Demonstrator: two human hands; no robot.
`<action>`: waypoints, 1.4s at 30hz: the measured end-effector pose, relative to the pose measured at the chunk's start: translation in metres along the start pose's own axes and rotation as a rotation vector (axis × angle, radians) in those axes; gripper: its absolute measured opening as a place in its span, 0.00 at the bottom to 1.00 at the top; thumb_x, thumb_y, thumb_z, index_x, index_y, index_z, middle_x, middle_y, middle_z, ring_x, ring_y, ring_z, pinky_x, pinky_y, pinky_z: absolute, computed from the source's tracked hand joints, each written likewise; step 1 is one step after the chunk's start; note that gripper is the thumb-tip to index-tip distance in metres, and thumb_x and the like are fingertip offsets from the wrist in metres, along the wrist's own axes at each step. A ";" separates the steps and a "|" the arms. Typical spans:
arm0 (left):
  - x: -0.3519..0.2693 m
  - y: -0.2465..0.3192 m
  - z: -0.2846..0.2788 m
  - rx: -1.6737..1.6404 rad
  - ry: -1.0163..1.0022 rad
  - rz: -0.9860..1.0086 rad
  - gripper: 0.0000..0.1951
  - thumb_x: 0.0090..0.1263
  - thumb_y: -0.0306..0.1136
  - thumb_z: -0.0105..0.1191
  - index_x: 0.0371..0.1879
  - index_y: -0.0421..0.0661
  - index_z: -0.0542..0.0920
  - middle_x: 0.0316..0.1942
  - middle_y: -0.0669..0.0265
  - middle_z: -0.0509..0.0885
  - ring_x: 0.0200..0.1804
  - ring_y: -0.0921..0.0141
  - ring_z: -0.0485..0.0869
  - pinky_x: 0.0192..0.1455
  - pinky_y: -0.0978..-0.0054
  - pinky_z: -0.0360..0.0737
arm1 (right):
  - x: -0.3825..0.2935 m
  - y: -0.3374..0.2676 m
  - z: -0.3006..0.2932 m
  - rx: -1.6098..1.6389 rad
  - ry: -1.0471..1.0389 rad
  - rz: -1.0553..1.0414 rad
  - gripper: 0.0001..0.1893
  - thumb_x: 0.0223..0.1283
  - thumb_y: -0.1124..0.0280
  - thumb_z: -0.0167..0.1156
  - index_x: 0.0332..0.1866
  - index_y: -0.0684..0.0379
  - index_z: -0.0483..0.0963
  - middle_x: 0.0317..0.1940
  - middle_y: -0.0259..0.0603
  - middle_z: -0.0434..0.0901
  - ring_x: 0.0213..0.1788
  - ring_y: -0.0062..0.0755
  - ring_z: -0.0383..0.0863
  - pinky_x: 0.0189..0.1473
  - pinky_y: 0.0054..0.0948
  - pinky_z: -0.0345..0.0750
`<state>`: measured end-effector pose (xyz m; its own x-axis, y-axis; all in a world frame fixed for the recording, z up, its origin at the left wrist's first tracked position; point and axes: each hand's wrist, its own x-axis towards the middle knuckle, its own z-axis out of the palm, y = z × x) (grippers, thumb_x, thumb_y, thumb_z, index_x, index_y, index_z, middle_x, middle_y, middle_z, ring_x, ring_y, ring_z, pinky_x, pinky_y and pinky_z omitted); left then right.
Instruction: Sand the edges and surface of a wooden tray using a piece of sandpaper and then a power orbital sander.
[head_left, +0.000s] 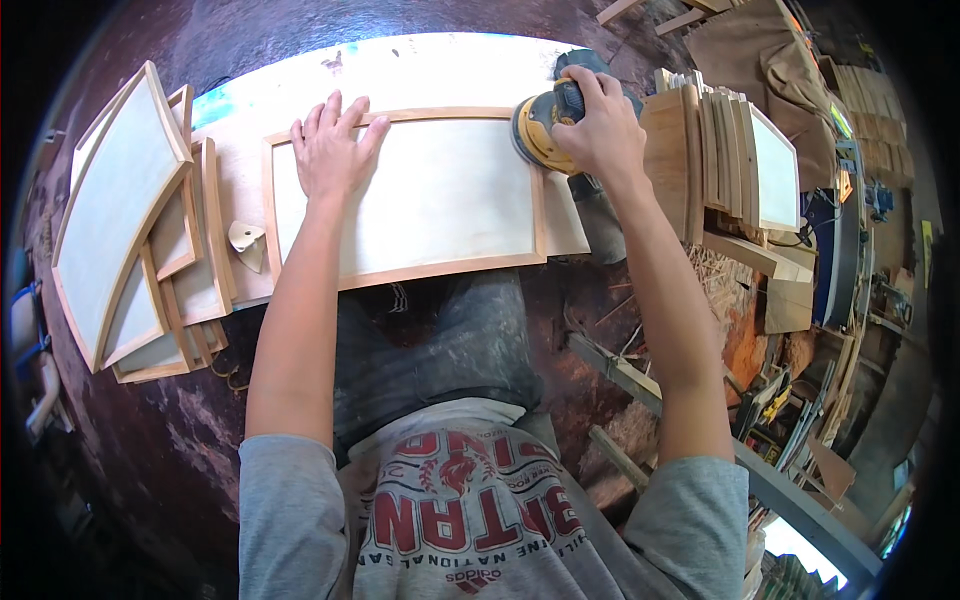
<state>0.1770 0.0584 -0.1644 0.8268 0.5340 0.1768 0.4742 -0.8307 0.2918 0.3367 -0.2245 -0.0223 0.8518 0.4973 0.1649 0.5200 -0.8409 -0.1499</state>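
Note:
My right hand grips a yellow and black random orbital sander. Its round pad rests at the far right corner of a shallow rectangular wooden frame with a pale panel. Spread flat, my left hand presses on the far left part of that frame, with the fingertips past its far rail. The framed panel lies on a board-topped workbench in front of me. Left of the panel, a worn sanding disc with a hole in it sits on the board.
At the left end leans a pile of framed panels, some with curved edges. More panels stand in a row at the right, beside a brown cloth. A metal bar and wood offcuts lie at the lower right.

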 end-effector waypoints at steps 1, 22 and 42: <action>0.000 0.000 0.000 0.006 -0.001 0.000 0.29 0.77 0.67 0.53 0.70 0.68 0.84 0.81 0.63 0.73 0.83 0.61 0.66 0.88 0.44 0.49 | -0.002 0.000 -0.002 -0.001 0.002 0.000 0.35 0.50 0.65 0.69 0.70 0.39 0.77 0.68 0.47 0.79 0.62 0.58 0.83 0.59 0.54 0.85; 0.001 -0.002 0.002 -0.006 0.009 0.018 0.31 0.76 0.69 0.53 0.71 0.66 0.83 0.81 0.58 0.72 0.82 0.58 0.66 0.86 0.49 0.53 | -0.046 -0.015 -0.013 0.047 -0.079 -0.033 0.33 0.52 0.67 0.68 0.68 0.39 0.77 0.68 0.46 0.77 0.65 0.56 0.81 0.60 0.52 0.84; 0.000 -0.001 -0.001 -0.025 0.015 0.013 0.31 0.76 0.67 0.54 0.70 0.63 0.84 0.81 0.57 0.73 0.82 0.55 0.67 0.87 0.51 0.51 | -0.094 -0.006 -0.030 -0.003 -0.118 0.051 0.35 0.49 0.67 0.72 0.68 0.39 0.76 0.70 0.49 0.75 0.66 0.58 0.80 0.61 0.51 0.84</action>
<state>0.1757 0.0596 -0.1635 0.8280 0.5259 0.1945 0.4557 -0.8332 0.3132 0.2514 -0.2729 -0.0075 0.8790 0.4750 0.0414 0.4754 -0.8665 -0.1523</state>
